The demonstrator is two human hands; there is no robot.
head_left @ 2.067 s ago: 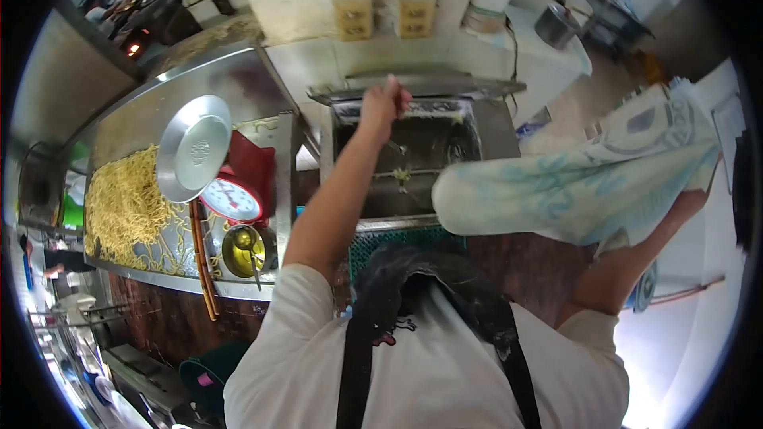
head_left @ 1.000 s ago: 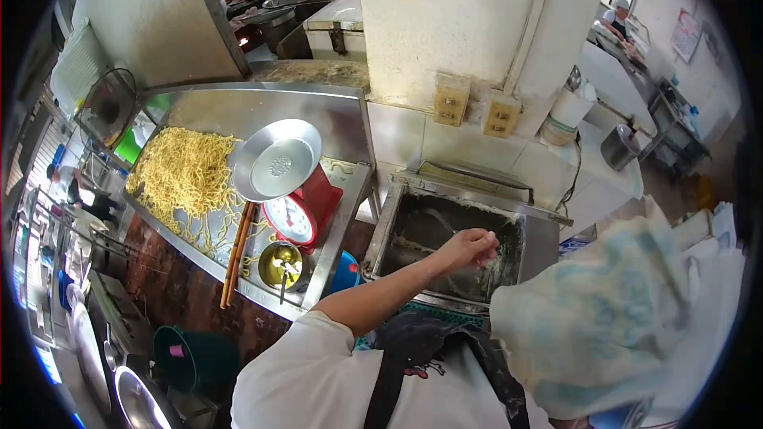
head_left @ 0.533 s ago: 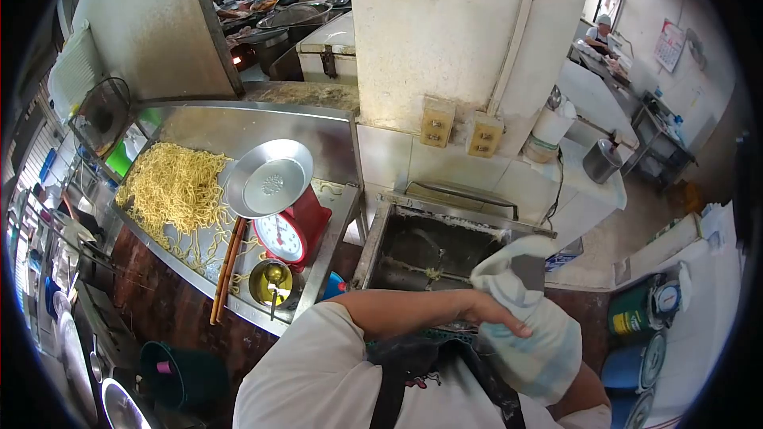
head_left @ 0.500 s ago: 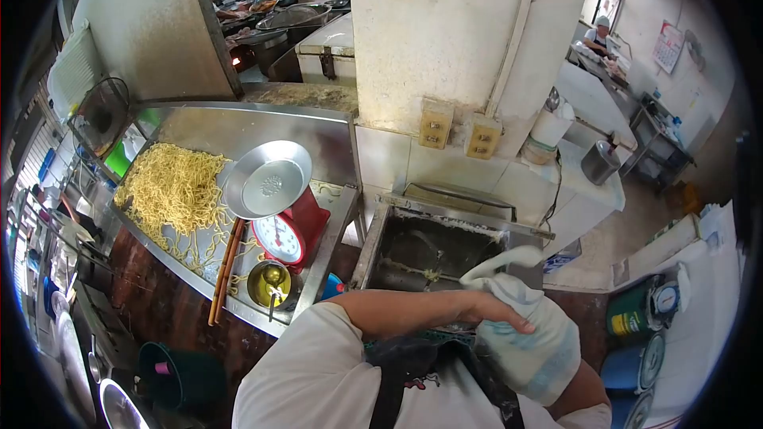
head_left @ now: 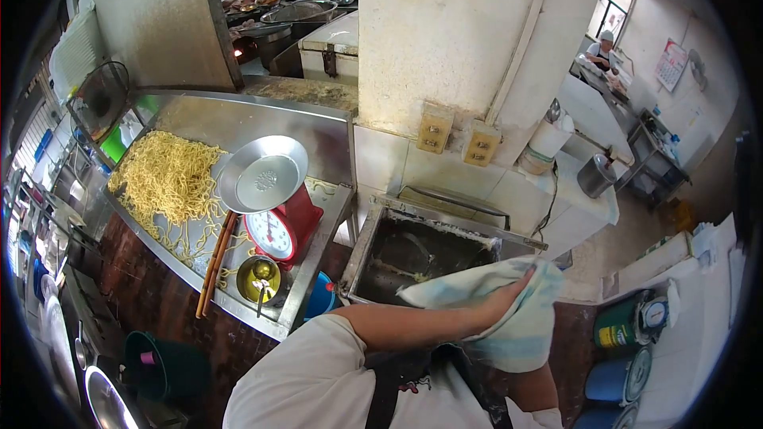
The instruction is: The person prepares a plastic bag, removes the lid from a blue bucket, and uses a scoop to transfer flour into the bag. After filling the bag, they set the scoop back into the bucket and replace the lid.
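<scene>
A pale towel [head_left: 520, 342] with faint blue-green stripes is bunched in front of my body, at the near edge of the sink [head_left: 397, 258]. My left hand [head_left: 509, 302] reaches across my chest and grips the towel, its fingers partly covered by the cloth. The towel hides my right hand; only the right forearm [head_left: 536, 389] shows below it.
On the left, a steel table [head_left: 322, 222] holds a heap of yellow noodles [head_left: 171, 179], long chopsticks [head_left: 214, 266], a red dial scale [head_left: 294, 226] with a pan, and a pot of yellow liquid [head_left: 259, 280]. Lidded bins [head_left: 612, 377] stand at right. People work farther back.
The towel has opened out from a wrapped bundle, and its loose end has swung down to the left over the sink edge. The view has shifted slightly.
</scene>
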